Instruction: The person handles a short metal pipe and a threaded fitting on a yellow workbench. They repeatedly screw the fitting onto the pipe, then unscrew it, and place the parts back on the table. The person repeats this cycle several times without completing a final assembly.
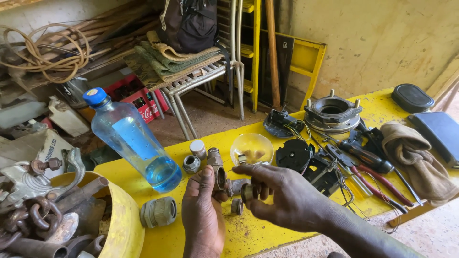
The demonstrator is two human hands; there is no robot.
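Observation:
My left hand holds a brass pipe fitting upright above the yellow table. My right hand pinches a small round brass nut just to the right of that fitting. Between and below the hands lie a few small metal pieces on the table. Behind the fitting stand a short metal coupling and a small grey cylinder. A clear shallow dish with small parts sits behind my right hand.
A clear plastic bottle with blue liquid leans at the left. A grey gland fitting lies near a yellow bucket of scrap metal and chain. Black plastic parts, a metal flange, pliers, a rag lie right.

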